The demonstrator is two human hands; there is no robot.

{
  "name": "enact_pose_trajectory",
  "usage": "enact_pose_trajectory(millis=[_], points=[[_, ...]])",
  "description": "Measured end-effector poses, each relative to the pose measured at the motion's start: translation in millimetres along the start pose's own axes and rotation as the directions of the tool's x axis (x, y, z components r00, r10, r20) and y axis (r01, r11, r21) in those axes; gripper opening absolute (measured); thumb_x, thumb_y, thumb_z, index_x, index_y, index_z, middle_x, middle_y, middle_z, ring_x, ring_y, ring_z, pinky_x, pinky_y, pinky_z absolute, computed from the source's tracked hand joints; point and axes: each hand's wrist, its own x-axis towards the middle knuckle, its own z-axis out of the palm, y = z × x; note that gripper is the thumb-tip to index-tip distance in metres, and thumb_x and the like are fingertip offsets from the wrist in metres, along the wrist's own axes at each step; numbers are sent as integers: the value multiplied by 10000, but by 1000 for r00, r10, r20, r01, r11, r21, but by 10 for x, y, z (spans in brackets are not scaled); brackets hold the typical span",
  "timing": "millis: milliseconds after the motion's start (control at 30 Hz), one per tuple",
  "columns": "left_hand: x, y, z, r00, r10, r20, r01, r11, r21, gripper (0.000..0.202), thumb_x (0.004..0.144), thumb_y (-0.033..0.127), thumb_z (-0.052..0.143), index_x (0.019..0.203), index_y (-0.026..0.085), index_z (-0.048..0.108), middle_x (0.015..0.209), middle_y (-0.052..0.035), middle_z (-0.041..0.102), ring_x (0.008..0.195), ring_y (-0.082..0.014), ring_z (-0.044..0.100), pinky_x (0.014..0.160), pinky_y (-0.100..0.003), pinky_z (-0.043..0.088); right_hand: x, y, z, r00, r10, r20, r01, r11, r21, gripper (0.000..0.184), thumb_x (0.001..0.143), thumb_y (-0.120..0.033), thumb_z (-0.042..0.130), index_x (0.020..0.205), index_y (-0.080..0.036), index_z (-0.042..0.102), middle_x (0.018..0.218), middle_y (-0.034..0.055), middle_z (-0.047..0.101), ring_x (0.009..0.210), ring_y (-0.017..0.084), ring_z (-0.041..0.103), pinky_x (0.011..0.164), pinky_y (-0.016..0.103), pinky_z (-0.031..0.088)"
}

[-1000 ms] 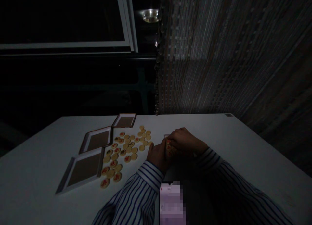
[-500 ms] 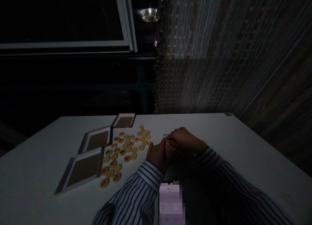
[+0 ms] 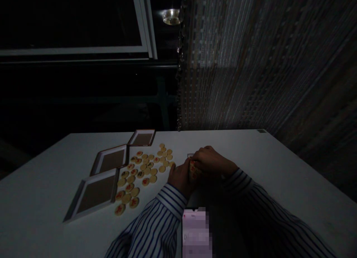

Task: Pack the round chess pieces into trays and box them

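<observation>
Between my two hands sits a small box (image 3: 190,155) of xiangqi pieces, only its pale far edge showing. Several round pieces with red characters (image 3: 192,168) lie inside it. My left hand (image 3: 180,179) is closed around the box's left side, thumb pointing up and away. From the right, my right hand (image 3: 213,162) curls over the box, its fingers bent down onto the pieces; its fingertips are mostly hidden. Many loose xiangqi pieces (image 3: 143,167) are spread left of my hands, some showing red or dark characters, others blank.
Three shallow open trays (image 3: 111,161) stand in a slanting row at the left of the white table (image 3: 279,198). A lit phone (image 3: 195,232) lies near the front, between my forearms. A bead curtain (image 3: 223,83) hangs behind, and the room is dark.
Almost nothing differs. Both hands stay at the box with barely a shift of the fingers, and the loose pieces and trays keep their places.
</observation>
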Motion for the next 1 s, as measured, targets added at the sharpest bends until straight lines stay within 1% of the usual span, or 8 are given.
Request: enact_pose_trajectory(millis=[200, 333, 467, 567, 733, 900, 1000], points=[[-24, 39, -33, 1000, -10, -19, 10, 1000, 6, 646, 703, 418, 521, 1249, 186, 266, 1076, -88, 593, 1010, -239, 529, 963, -446, 211, -17, 17, 10, 999, -30, -33, 30, 1000, 8, 199, 784, -223, 423, 901, -211, 584, 891, 52, 634, 890, 191, 535, 795, 335, 271], [-26, 51, -54, 1000, -16, 1, 16, 1000, 4, 650, 702, 386, 528, 1256, 192, 250, 1112, -85, 575, 1027, -237, 518, 965, -442, 213, -18, 25, 21, 999, -21, -27, 22, 1000, 17, 186, 776, -225, 437, 885, -215, 587, 896, 46, 632, 889, 188, 532, 800, 338, 268], [-17, 34, -41, 1000, -22, 7, 22, 1000, -4, 674, 685, 400, 545, 1256, 191, 252, 1122, -94, 567, 1034, -248, 512, 970, -457, 201, -14, 19, 23, 999, -30, -37, 30, 999, 16, 199, 784, -225, 423, 889, -222, 592, 889, 48, 634, 895, 187, 532, 815, 344, 261], [-17, 24, -32, 1000, -16, -3, 16, 1000, -5, 670, 685, 381, 548, 1255, 191, 252, 1088, -89, 587, 1021, -244, 521, 972, -459, 199, -3, 17, 27, 1000, -17, -17, 17, 1000, 6, 197, 781, -226, 429, 885, -214, 596, 889, 55, 634, 899, 191, 530, 816, 342, 264], [-24, 15, -25, 1000, 0, -15, 0, 1000, -6, 651, 697, 405, 531, 1250, 186, 267, 1098, -94, 581, 1010, -246, 526, 959, -454, 219, 1, 16, 31, 1000, -14, -28, 14, 1000, 9, 190, 773, -228, 441, 880, -209, 596, 894, 55, 633, 880, 197, 535, 797, 341, 281], [-17, 4, -6, 1000, -4, -28, 3, 1000, -5, 658, 701, 431, 523, 1255, 184, 266, 1088, -94, 586, 1008, -238, 529, 958, -443, 226, -16, 3, 7, 997, -20, -68, 21, 1000, 18, 227, 800, -233, 411, 958, -226, 574, 927, 50, 630, 891, 190, 534, 807, 347, 273], [-13, 14, -19, 1000, -12, -6, 12, 1000, 1, 662, 699, 425, 531, 1258, 189, 265, 1124, -101, 566, 1036, -239, 512, 967, -448, 209, -18, 8, -13, 998, 5, -65, -5, 1000, 4, 244, 820, -252, 389, 976, -223, 574, 938, 57, 629, 905, 192, 534, 816, 349, 270]])
